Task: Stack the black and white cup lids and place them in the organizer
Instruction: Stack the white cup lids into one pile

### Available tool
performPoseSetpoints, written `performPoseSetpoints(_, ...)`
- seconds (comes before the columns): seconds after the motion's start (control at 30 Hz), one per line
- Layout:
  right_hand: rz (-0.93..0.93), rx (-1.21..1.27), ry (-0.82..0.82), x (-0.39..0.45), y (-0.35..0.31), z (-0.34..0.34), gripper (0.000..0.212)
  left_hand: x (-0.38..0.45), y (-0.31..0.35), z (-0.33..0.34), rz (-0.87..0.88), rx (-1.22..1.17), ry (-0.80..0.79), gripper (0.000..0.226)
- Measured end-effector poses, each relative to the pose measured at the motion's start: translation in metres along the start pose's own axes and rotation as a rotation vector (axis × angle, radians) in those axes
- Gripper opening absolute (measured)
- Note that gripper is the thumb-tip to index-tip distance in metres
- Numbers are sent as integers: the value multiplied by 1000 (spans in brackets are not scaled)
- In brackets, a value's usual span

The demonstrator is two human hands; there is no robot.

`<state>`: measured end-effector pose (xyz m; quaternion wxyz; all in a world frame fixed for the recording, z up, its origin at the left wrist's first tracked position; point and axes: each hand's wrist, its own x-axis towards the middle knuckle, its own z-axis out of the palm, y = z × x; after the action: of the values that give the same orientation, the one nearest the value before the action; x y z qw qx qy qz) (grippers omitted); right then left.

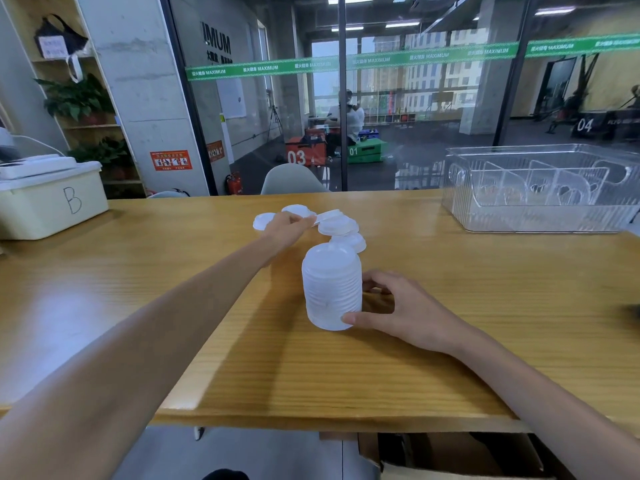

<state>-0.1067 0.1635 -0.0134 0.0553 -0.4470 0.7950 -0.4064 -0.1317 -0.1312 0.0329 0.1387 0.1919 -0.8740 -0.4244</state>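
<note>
A tall stack of white cup lids (331,287) stands on the wooden table (450,271) in the middle. My right hand (391,306) grips its lower right side, thumb at the base. Farther back, my left hand (289,226) pinches a single white lid (329,214) lifted just off the table. Several loose white lids (341,226) lie scattered around it, one (351,241) right behind the stack. The clear plastic organizer (540,216) with upright dividers sits at the far right of the table. I see no black lids.
A cream storage box marked "B" (52,199) stands at the table's left edge. A grey chair back (292,180) rises behind the far edge, in front of a glass wall. An open cardboard box (450,455) sits below the near edge.
</note>
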Motion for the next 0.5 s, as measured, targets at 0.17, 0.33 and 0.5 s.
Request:
performPoseSetpoints(0.17,17,-10,4,0,3,2,58,31,2,15,-45,44,-26,75)
performPoseSetpoints(0.33,17,-7,19,1,6,5,67,50,11,28,-80,51,-39,77)
performPoseSetpoints(0.5,23,-14,21,1,5,5,67,72,12,34,-150,48,-57,87)
